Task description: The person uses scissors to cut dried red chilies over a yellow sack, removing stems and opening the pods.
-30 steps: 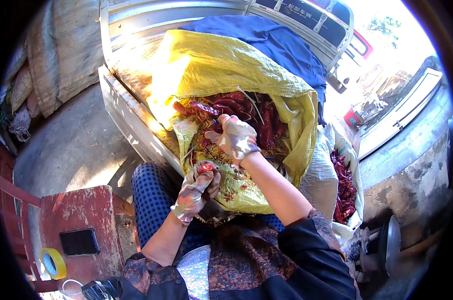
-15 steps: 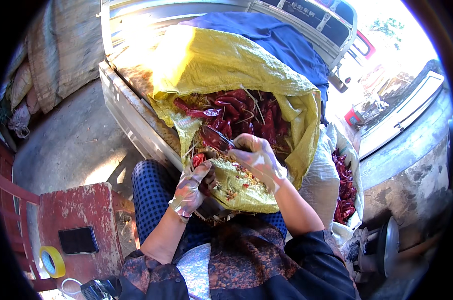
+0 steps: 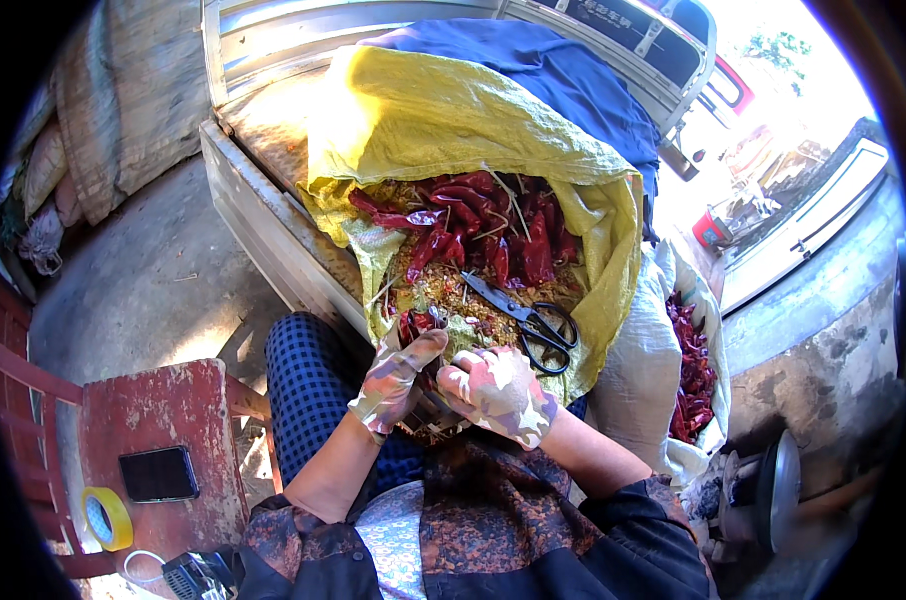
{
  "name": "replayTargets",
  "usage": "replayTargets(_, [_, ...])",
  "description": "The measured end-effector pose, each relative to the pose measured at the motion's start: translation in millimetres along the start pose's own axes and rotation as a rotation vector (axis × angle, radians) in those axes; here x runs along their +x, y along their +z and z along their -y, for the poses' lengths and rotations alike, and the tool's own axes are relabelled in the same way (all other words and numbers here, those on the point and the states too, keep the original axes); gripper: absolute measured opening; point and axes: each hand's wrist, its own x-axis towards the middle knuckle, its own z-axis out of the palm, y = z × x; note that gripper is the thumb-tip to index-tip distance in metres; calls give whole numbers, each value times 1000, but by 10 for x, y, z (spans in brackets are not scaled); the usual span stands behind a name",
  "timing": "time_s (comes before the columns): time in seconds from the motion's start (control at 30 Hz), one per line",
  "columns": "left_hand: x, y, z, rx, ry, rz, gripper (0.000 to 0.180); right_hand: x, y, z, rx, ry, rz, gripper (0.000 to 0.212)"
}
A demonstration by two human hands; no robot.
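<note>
My left hand point(image 3: 391, 378), in a patterned glove, is closed round a small bunch of dried red chili peppers point(image 3: 413, 325) whose tips show above the thumb. My right hand point(image 3: 503, 392), gloved alike, is close beside it with fingers curled in against the same bunch; what they grip is hidden. Black-handled scissors point(image 3: 534, 323) lie just beyond my right hand, blades pointing up and left, on chili scraps and seeds point(image 3: 451, 293). Behind them more dried red chilies point(image 3: 473, 212) are heaped in the mouth of a yellow woven sack point(image 3: 453, 110).
The sack lies on a metal cart bed point(image 3: 273, 240), with a blue cloth point(image 3: 533, 62) behind. A white sack point(image 3: 633, 370) of chilies stands at right. On the worn red chair point(image 3: 163, 405) at left are a phone point(image 3: 160, 474) and yellow tape point(image 3: 108, 518).
My right hand has let go of the scissors, which now lie on the scraps. It has moved down and left to my left hand. My left hand has shifted slightly.
</note>
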Motion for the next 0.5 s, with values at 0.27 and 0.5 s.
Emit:
replayTargets(0.27, [18,-90,67,185,105,88,28,180,-364,-71,429,297,-349,23])
replayTargets(0.5, [86,-263,186,297,174,339,48,320,-156,-251,1240,327,-209,20])
